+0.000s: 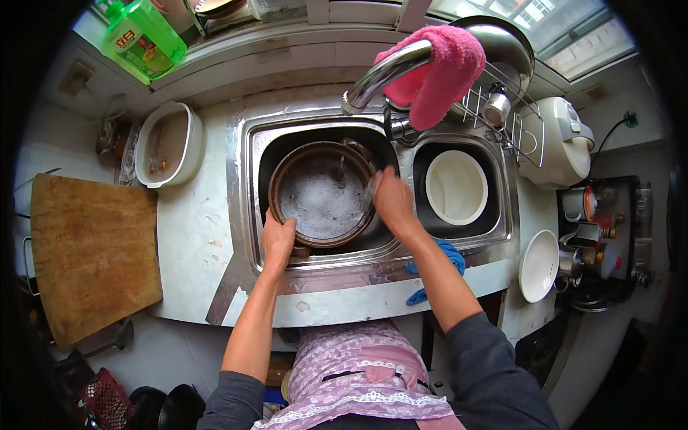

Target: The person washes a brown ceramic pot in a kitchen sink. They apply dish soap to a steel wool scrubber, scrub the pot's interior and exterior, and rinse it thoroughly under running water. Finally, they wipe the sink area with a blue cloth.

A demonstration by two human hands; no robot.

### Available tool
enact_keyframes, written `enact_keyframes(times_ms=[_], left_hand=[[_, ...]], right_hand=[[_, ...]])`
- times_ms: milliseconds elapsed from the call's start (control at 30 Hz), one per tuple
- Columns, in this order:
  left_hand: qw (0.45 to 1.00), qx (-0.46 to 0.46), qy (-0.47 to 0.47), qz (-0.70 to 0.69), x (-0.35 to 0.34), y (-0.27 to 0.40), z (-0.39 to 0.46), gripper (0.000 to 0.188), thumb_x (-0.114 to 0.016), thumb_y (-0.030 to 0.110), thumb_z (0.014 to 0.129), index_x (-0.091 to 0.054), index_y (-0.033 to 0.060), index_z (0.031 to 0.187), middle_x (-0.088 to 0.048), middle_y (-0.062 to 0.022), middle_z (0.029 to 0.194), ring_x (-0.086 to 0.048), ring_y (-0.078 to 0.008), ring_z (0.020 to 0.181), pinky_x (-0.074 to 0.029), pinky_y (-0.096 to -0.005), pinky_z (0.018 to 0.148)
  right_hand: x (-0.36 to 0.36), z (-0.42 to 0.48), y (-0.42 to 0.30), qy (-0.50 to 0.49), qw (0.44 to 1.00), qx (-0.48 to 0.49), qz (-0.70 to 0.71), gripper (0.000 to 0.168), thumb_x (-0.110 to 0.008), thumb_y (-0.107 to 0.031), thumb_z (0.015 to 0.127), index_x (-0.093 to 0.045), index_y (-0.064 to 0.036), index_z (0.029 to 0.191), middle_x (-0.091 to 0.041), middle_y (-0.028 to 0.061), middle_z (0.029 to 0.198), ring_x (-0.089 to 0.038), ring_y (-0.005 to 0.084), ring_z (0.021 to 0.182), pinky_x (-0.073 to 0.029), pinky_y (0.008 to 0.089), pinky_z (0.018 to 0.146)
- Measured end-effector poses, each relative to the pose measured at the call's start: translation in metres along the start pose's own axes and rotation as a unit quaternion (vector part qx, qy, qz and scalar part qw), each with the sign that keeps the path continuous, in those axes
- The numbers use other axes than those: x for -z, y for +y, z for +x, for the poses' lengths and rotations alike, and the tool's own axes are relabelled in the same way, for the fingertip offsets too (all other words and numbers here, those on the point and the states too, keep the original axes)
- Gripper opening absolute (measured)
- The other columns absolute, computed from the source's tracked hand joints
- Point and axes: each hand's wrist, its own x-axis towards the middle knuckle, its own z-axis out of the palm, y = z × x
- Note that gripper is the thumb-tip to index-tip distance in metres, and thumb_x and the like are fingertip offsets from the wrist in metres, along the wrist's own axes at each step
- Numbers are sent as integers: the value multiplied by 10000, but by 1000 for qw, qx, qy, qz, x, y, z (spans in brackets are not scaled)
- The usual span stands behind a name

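A brown earthenware pot (275, 215) sits in the larger sink basin (389, 236), holding foamy water. My left hand (278, 236) grips its near left rim, thumb on the edge and fingers around the outside wall. At the pot's right rim is my right hand (395, 199), blurred by motion. Something pale and translucent shows by its fingers; whether it is held or is splashing water I cannot tell. Above the basins arches a chrome faucet (395, 67) with a pink cloth (446, 80) draped over it. A thin stream of water appears to fall into the pot.
The smaller basin (494, 226) holds a white oval container (457, 188). A blue cloth (451, 255) lies under my right forearm. Left are a white tub (194, 145) and a wooden cutting board (97, 258); right, a wire rack (529, 142), a rice cooker (553, 156) and a white plate (539, 266).
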Motion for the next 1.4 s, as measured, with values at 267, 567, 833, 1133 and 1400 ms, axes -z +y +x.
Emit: enact_keyframes(times_ms=[267,567,833,1133,1400], left_hand=[[1000,-26,-8,-13,-1,-13,6,549,-592,148,832,-511,32,1363,-692,-266,1114,-655,-440,1065,-501,-452,934],[1000,-11,-12,6,-5,-15,13,582,-522,413,997,-465,28,1431,-655,-277,1224,-603,-458,1171,-449,-473,1018],[932,189,-229,-209,28,7,10,905,-223,744,989,-295,47,1563,-479,-193,1482,-511,-334,1336,-512,-525,1004],[881,119,-329,-318,22,6,6,941,-264,782,955,-225,80,1581,-503,-268,1415,-590,-358,1227,-526,-540,983],[866,180,-245,-397,39,-21,10,1022,-286,843,905,-156,104,1599,-505,-294,1385,-606,-378,1193,-548,-576,894]], right_hand=[[-43,94,-45,67,982,176,-19,166,-589,-166,968,-581,-1,987,-663,249,988,-682,442,883,-546,524,707],[-45,108,-20,70,932,353,33,134,-558,-172,973,-554,-40,951,-611,206,908,-618,424,875,-499,532,737],[-41,-21,-12,-64,900,354,-246,139,-685,-122,806,-690,-92,943,-681,117,944,-696,302,879,-575,412,698],[-186,63,33,-352,882,208,-236,279,-707,-186,816,-771,-50,1052,-725,177,1134,-700,310,1079,-571,407,884],[-60,-39,-96,-138,946,236,172,300,-633,-268,950,-624,30,986,-627,254,1005,-624,449,940,-509,520,817]])
